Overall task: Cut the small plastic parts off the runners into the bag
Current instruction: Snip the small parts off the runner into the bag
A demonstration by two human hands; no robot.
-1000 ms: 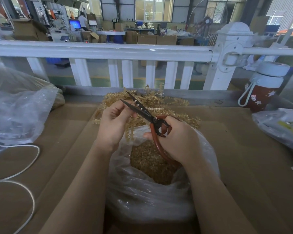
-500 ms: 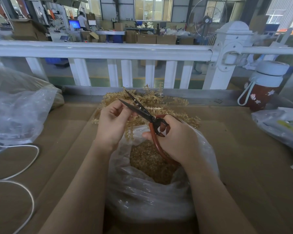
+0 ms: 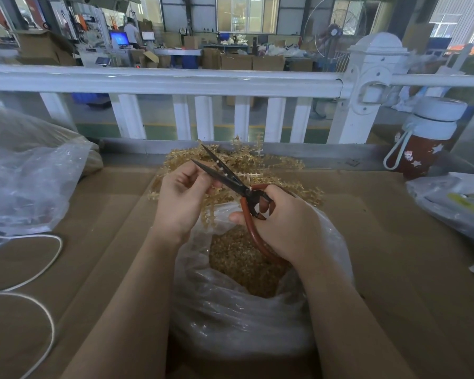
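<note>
My right hand (image 3: 285, 225) grips the red handles of black-bladed scissors (image 3: 225, 173), whose blades stand apart and point up to the left. My left hand (image 3: 181, 198) pinches a golden plastic runner (image 3: 212, 207) that hangs down between the blades and the bag mouth. Below both hands a clear plastic bag (image 3: 230, 318) stands open, with a heap of small golden cut parts (image 3: 246, 266) inside. A pile of golden runners (image 3: 279, 166) lies behind the hands against the rail.
A brown cardboard-covered table (image 3: 394, 255) carries everything. A large clear bag (image 3: 25, 170) lies at the left, with a white cord (image 3: 43, 265) looping below it. A red bottle with a white lid (image 3: 424, 138) and another plastic bag (image 3: 454, 203) are at the right. A white railing (image 3: 175, 80) borders the far edge.
Both hands stay above the bag. The scissor blades remain apart and have barely shifted; the runner in my left hand has moved slightly.
</note>
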